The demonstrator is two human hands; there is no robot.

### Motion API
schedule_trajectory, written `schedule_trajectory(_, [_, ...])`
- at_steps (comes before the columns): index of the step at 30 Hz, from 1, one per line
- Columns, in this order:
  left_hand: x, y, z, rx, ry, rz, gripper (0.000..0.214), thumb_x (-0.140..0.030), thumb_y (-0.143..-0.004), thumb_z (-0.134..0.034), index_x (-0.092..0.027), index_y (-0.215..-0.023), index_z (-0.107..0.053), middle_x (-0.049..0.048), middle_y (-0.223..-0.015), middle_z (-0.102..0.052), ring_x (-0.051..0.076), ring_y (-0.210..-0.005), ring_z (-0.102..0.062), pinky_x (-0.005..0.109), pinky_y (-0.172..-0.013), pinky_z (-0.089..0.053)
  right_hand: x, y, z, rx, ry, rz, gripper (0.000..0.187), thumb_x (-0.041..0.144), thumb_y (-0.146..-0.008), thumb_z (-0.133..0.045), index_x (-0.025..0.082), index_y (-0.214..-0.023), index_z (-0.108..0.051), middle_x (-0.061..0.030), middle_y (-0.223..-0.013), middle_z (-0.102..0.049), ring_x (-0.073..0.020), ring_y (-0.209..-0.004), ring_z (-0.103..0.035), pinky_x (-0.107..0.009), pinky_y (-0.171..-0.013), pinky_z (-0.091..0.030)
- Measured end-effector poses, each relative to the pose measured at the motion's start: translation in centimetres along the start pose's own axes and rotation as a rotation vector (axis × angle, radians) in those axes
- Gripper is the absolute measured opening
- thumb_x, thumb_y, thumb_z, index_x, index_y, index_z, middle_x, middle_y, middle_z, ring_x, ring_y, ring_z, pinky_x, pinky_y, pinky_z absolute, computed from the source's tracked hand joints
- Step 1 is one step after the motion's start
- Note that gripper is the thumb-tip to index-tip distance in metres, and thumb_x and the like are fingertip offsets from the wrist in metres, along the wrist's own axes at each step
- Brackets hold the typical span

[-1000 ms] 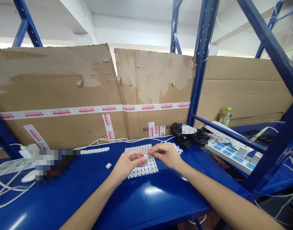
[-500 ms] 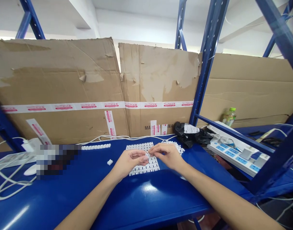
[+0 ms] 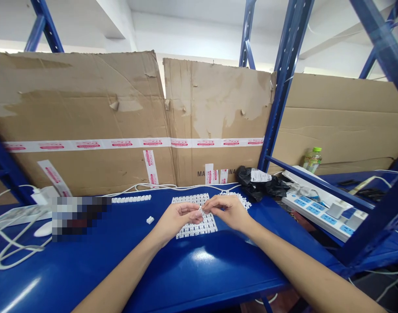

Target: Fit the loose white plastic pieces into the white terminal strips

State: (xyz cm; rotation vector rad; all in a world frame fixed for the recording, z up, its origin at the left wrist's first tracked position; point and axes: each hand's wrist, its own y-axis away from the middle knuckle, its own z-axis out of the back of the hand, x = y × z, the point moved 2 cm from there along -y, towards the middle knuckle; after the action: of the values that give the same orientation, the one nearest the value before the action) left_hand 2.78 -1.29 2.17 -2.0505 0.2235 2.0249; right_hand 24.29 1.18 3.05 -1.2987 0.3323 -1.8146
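1. Apparently, the left hand (image 3: pixel 177 220) pinched a white piece (image 3: pixel 201 210) over the grid (image 3: pixel 205 227), its grip nearly closed.
2. The right hand (image 3: pixel 230 211) met it from the grid's right; whether that grip held or merely touched was unclear.
3. Steady left support and light right fingertip pressure seemed best.
4. Since a second earlier, the view had shifted slightly; both poses over the grid barely changed.

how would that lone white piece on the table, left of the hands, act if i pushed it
The lone white piece looks small, so it's probably light. Its blocky outline suggests it would resist rolling. The blue table has glossy reflections, so the piece may slide easily.
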Motion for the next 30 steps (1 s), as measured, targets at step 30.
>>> schedule_trajectory(30, [0.8,-0.6,1.0,-0.192,-0.246,-0.139,0.046,-0.044,-0.077,-0.088,-0.019,-0.113,-0.078,0.0079,-0.094,-0.085,0.030,-0.094,-0.082,0.039,-0.084,-0.064,-4.2,0.0,1.0,-0.051,-0.538,-0.661,0.052,0.037,-0.061,-0.102,0.016,-0.102,-0.079,-0.0114,-0.094,-0.084,-0.0280,-0.092,-0.082,-0.047,-0.093,-0.067])
